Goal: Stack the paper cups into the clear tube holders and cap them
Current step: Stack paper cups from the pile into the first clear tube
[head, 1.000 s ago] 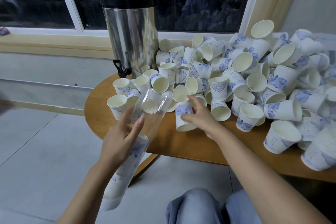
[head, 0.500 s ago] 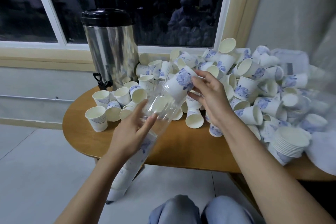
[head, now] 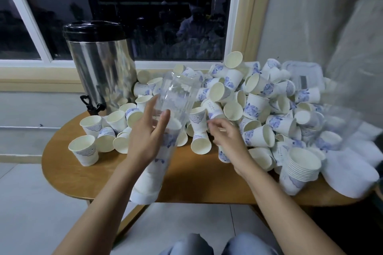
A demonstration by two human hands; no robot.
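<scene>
My left hand (head: 147,136) grips a clear tube holder (head: 176,97) that is tilted, open mouth up and away, over the table's front edge. Nested paper cups (head: 150,174), white with blue print, fill its lower half. My right hand (head: 228,138) is low at the near edge of the big pile of loose paper cups (head: 259,97). Its curled fingertips touch a cup lying on its side (head: 213,109); whether they grip it is unclear. No cap is in view.
A steel drink urn with a black lid (head: 99,64) stands at the back left of the wooden table (head: 196,182). A few cups (head: 85,151) stand apart at the left. A nested cup stack (head: 300,170) and white bags (head: 348,172) sit right.
My right hand took a cup from the pile to the tube's mouth, and has now dropped back to the pile without it. The tube has swung more upright.
</scene>
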